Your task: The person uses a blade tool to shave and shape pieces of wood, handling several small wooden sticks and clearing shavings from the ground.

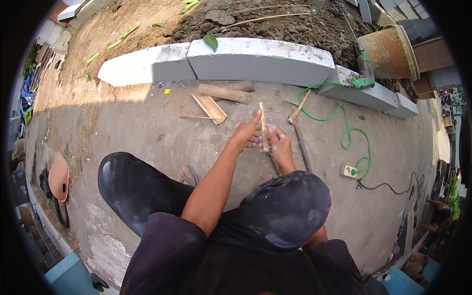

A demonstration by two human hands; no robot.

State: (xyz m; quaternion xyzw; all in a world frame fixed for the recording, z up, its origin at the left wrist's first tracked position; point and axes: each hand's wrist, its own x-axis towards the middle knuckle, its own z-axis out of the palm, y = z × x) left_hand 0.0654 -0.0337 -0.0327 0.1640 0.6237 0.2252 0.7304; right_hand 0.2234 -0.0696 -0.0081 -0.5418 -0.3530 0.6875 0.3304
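A thin bamboo strip (262, 118) stands almost upright on the concrete ground between my two hands. My left hand (247, 133) grips it from the left, with the forefinger stretched up along it. My right hand (280, 143) closes on its lower part from the right; something dark shows under this hand, and I cannot tell what it is. I am squatting, with my dark-trousered knees (287, 206) below the hands and a sandalled foot (188, 174) on the ground.
Loose bamboo pieces (211, 107) and a short round log (224, 93) lie ahead by a grey kerb (260, 59). A green power drill (364, 69) rests on the kerb, its green cord (346, 132) running to a white socket (348, 171). A long dark rod (301, 147) lies to the right.
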